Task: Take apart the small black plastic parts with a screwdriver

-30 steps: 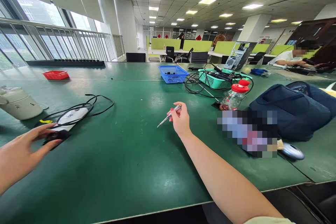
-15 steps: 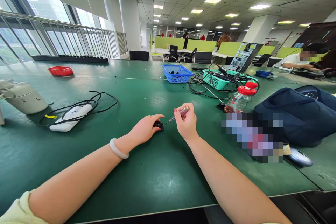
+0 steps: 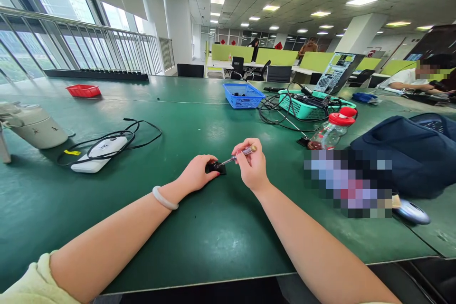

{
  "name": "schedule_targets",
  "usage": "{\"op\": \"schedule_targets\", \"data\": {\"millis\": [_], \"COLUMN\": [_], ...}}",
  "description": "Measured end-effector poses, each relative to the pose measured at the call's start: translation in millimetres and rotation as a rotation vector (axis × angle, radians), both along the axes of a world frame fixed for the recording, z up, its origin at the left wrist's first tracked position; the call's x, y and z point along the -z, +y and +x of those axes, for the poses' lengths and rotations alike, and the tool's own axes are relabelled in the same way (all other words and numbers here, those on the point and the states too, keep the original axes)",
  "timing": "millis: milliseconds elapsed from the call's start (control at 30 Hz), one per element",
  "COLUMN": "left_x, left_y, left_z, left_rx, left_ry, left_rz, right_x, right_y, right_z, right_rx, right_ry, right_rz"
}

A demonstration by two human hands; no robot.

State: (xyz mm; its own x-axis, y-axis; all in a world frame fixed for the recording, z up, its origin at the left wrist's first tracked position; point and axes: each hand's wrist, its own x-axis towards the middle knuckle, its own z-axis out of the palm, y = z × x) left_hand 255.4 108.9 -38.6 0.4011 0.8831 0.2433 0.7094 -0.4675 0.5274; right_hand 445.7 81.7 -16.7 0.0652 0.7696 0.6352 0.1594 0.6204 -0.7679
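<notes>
— Where's the black part (image 3: 215,168)?
— Mid-frame on the worktop (image 3: 203,237), gripped by our left fingers (image 3: 213,175); our right fingers (image 3: 242,159) grasp the screwdriver (image 3: 229,159), its tip at the part.
— How should we steady it?
— We'd best pin it firmly, with those left fingers clear of the tip, and press gently along the screwdriver's line.

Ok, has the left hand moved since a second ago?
Yes. The left hand has moved rightward, from close by the white device to well right of it.
</notes>
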Motion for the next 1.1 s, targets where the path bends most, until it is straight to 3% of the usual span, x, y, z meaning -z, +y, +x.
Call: {"op": "schedule_targets", "data": {"millis": [333,733,900,1100], "left_x": [-7.6,-10.2,-6.7,-5.6], "left_y": [-2.5,-1.7,0.2,0.4], "left_z": [0.0,-0.2,-0.9,0.1], "left_rx": [0.011,0.065,0.065,0.036], "left_ry": [0.019,0.036,0.034,0.031], "left_rz": [-0.02,-0.03,-0.02,-0.021], "right_x": [3.8,-3.1,1.9,19.7], "right_y": [11.4,35.0,40.3,49.2], "right_z": [7.9,38.0,40.3,37.6], "right_rx": [-0.018,-0.29,-0.273,-0.148], "right_ry": [0.049,0.067,0.104,0.245], "right_rz": [-0.102,-0.327,-0.346,-0.432]}}
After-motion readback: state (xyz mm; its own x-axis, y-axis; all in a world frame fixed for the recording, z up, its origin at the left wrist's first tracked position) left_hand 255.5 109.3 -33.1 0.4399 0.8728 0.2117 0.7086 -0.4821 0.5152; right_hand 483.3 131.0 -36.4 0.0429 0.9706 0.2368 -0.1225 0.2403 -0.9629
